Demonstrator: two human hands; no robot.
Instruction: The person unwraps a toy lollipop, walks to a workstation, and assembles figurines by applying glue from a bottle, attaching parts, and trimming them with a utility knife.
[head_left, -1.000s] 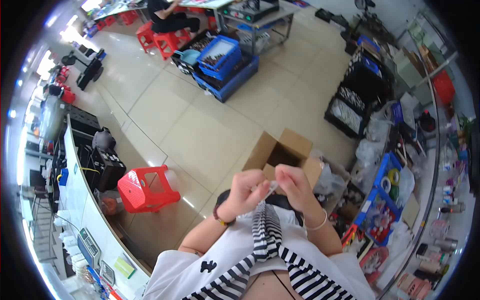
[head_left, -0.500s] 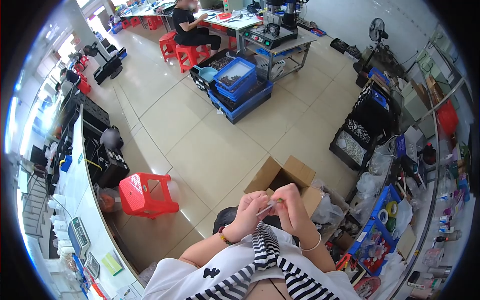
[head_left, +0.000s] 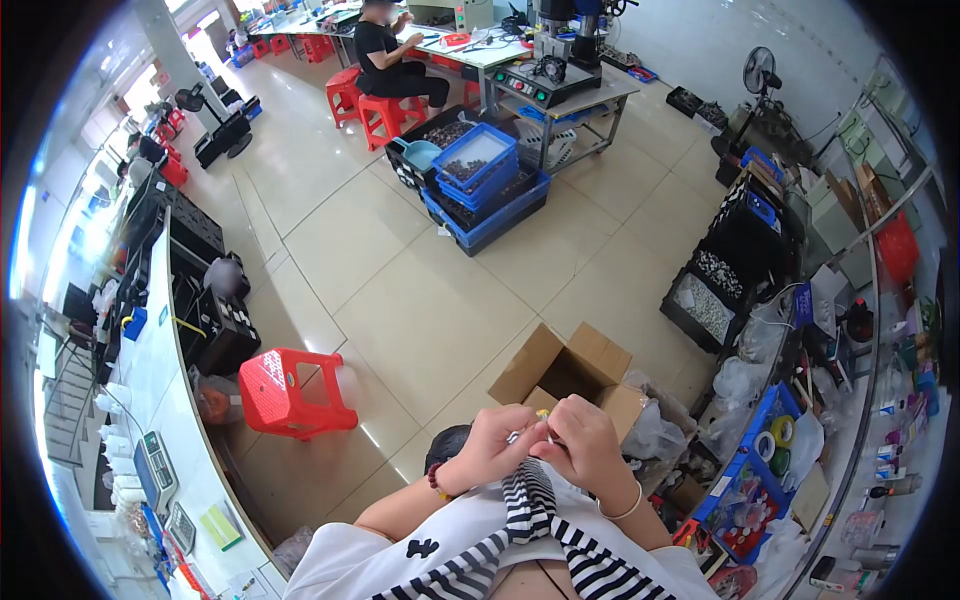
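Hands low centre of frame: I see left hand [head_left: 492,443] and right hand [head_left: 583,447] pressed together, fingertips pinching small thin whitish part [head_left: 527,434] between them. Part looks light, stiff, easily dropped; best held at ends. Open brown cardboard box [head_left: 567,366] just above, beige tiled floor [head_left: 420,290], red plastic stool [head_left: 290,392] at left.
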